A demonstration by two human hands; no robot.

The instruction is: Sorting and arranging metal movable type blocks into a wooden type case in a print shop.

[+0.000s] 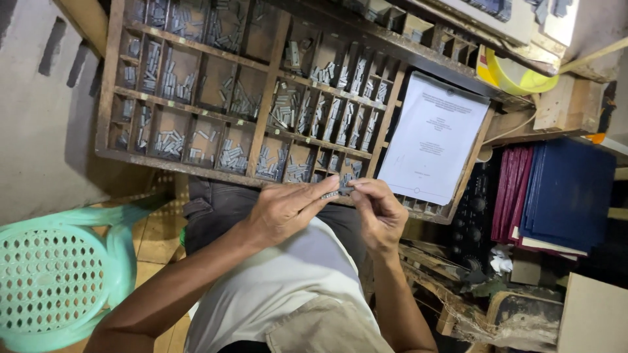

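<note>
Both my hands meet at the near edge of a wooden type case (261, 124) with many small compartments full of grey metal type pieces (284, 108). My left hand (284, 208) and my right hand (376, 209) pinch together a short row of small metal type pieces (339, 191) between their fingertips. A white printed sheet (433, 138) lies on the right part of the case, just beyond my right hand.
A light green plastic stool (55, 274) stands at lower left. Dark red and blue books (556, 196) are stacked at right. A yellow roll of tape (517, 78) and wooden blocks sit at upper right. Cluttered wood scraps lie at lower right.
</note>
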